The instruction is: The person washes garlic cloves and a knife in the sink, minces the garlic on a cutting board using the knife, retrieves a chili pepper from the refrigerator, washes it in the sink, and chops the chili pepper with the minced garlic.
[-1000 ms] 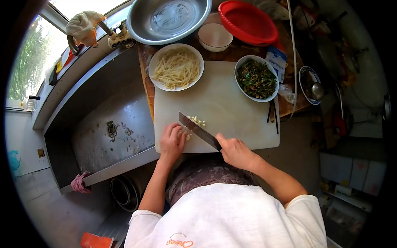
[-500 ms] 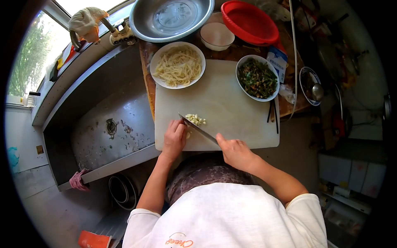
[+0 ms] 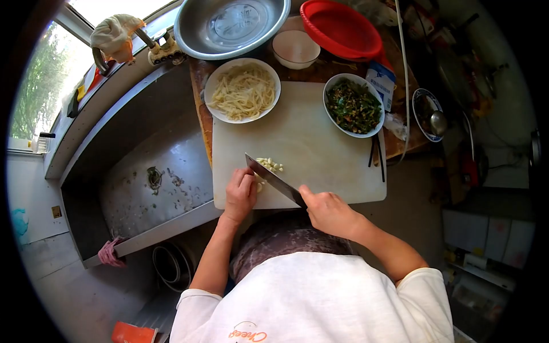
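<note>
My right hand (image 3: 330,211) is closed round the handle of a kitchen knife (image 3: 277,182), a broad dark blade slanting up to the left over the cutting board (image 3: 320,166). At the blade's near side, my left hand (image 3: 241,191) has its fingers curled and pressed together on garlic, which they mostly hide. A pale garlic piece (image 3: 260,186) shows beside its thumb. Just beyond the blade lies a small heap of chopped garlic (image 3: 270,164), partly covered by the knife.
On the board's far side stand a bowl of pale strips (image 3: 243,91) and a bowl of chopped greens (image 3: 353,106). Dark chopsticks (image 3: 377,157) lie at the right edge. Behind are a metal basin (image 3: 231,28), a white bowl (image 3: 295,50) and a red basin (image 3: 340,31). A sink (image 3: 131,200) is left.
The knife blade has tipped, so more of its flat face shows, and its tip has risen slightly. Both hands stay almost in place. The whole view has shifted a little.
</note>
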Tool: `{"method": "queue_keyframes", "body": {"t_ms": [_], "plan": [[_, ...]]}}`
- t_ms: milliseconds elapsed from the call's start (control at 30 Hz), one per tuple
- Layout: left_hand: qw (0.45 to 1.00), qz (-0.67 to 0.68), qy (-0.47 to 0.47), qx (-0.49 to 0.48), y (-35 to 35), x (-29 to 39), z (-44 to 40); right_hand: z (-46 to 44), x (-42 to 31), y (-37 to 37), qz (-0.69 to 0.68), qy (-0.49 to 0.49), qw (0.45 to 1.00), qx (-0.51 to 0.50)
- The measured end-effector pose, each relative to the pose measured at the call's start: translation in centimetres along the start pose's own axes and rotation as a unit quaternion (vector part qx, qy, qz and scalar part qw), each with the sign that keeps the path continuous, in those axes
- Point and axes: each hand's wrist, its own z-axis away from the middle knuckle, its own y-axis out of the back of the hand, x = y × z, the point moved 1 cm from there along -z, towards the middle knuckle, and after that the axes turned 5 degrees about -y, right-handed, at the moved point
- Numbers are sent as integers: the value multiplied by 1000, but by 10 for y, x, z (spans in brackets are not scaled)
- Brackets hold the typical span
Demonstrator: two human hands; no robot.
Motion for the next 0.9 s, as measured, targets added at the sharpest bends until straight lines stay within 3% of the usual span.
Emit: {"method": "queue_keyframes", "body": {"t_ms": [467, 900], "plan": [[1000, 13, 28, -5, 7, 4, 0, -13, 18, -21, -62, 10, 998, 20], [1000, -15, 25, -10, 2, 3, 0, -4, 5, -5, 32, 20, 999, 16]]}}
